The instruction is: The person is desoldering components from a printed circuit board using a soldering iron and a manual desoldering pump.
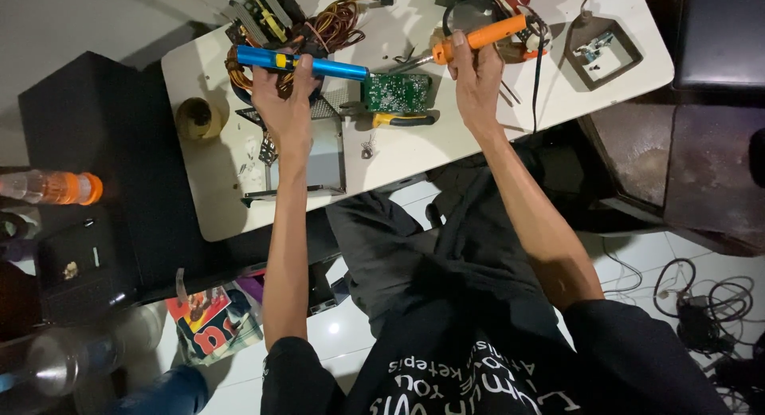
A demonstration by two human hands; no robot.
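My left hand grips a blue tube-shaped desoldering pump with a yellow band, held level with its tip toward a green circuit board. My right hand holds an orange-handled soldering iron, its metal tip pointing down-left at the board's upper edge. The board lies on a white table, clamped by yellow-handled pliers. Both tool tips are close to the board, and contact cannot be judged.
A bundle of coloured wires and a power supply case lie on the table. A tape roll sits at the left edge. A square holder is at right. Bottles and cables are on the floor.
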